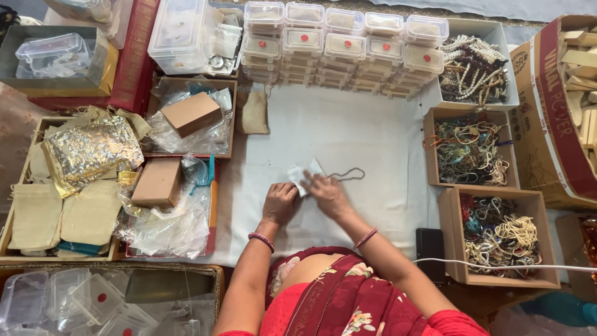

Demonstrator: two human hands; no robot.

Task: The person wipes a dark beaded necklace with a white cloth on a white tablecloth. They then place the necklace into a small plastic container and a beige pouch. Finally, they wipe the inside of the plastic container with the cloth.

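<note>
The cloth (348,134) over the work surface was plain white, same as the little folded paper (303,177) near its middle. The bead string (349,174) was dark brown. Clear stacked boxes (344,46) along the far edge had red dots. The left-edge pouch (93,149) was shiny gold-silver, and the sari (348,298) red with floral print.

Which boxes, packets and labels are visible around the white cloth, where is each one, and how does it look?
Clear plastic boxes: stacked rows at the far edge, round red stickers on the lids.
Brown cardboard boxes: two, plain, left of the cloth on clear plastic bags.
Shiny pouch: far left, silver and gold.
Large carton: far right, brown with a red printed band.
Both hands: on a small white packet, mid-cloth.
</note>
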